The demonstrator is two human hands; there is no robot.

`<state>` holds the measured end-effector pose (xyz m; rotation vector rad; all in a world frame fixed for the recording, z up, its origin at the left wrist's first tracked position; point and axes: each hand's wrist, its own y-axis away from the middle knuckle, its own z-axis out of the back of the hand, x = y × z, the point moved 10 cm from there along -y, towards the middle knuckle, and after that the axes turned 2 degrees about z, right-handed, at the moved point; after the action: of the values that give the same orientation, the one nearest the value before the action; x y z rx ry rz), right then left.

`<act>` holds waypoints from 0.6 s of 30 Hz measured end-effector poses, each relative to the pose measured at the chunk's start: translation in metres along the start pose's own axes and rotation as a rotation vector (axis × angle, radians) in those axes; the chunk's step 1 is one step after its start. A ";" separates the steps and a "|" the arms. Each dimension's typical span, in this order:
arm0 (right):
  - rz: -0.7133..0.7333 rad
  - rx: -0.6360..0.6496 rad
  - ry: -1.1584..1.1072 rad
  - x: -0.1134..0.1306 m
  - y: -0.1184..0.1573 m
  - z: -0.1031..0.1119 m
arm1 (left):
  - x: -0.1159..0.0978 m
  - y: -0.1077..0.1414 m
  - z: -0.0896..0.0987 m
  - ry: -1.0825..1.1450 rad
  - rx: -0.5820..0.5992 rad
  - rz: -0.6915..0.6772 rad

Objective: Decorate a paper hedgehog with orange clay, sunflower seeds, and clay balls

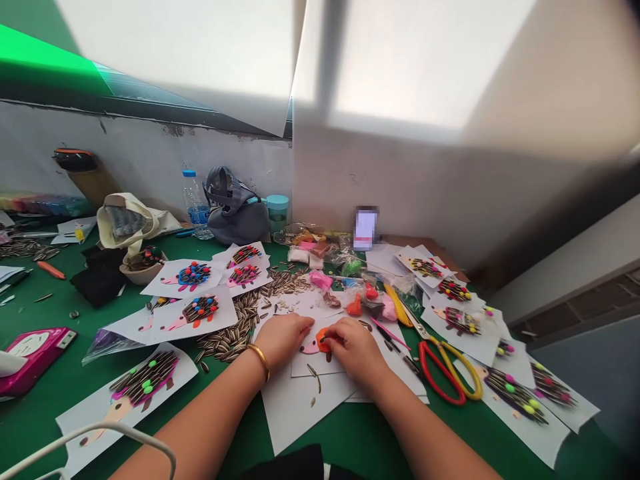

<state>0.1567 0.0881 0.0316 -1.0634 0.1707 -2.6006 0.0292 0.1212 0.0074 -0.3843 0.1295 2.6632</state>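
Observation:
My right hand (359, 348) pinches at the orange clay (325, 339), with a small dark piece at the fingertips that looks like a sunflower seed. Pink clay (309, 344), with dark dots, joins the orange clay to form a flat animal shape on a white sheet (300, 365). Beside the pink part, my left hand (290, 339) rests on the paper with its fingers curled together; their tips are partly hidden. Just below the clay shape lie a few loose sunflower seeds (319, 383). A bigger heap of sunflower seeds (233, 335) spreads left of my left wrist.
Finished seed-and-clay hedgehog cards flank me, such as one card (173, 393) on the left and another (470, 333) on the right. Red and yellow scissors (443, 367) lie near my right forearm. Bagged clay (355, 305), a bottle (197, 210) and a phone (366, 227) stand behind.

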 end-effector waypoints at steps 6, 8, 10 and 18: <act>0.042 0.011 0.130 0.005 0.000 -0.004 | -0.002 0.000 0.001 -0.004 -0.001 -0.012; 0.063 0.012 0.179 0.007 0.000 -0.006 | -0.002 0.001 0.001 -0.004 -0.001 -0.009; 0.085 0.016 0.220 0.009 0.001 -0.008 | -0.002 0.001 0.001 -0.005 -0.001 -0.008; 0.073 0.048 0.280 0.012 -0.001 -0.013 | -0.002 0.001 0.001 -0.002 0.006 -0.011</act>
<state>0.1396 0.0847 0.0301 -0.6602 0.2069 -2.6620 0.0309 0.1198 0.0091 -0.3793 0.1342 2.6514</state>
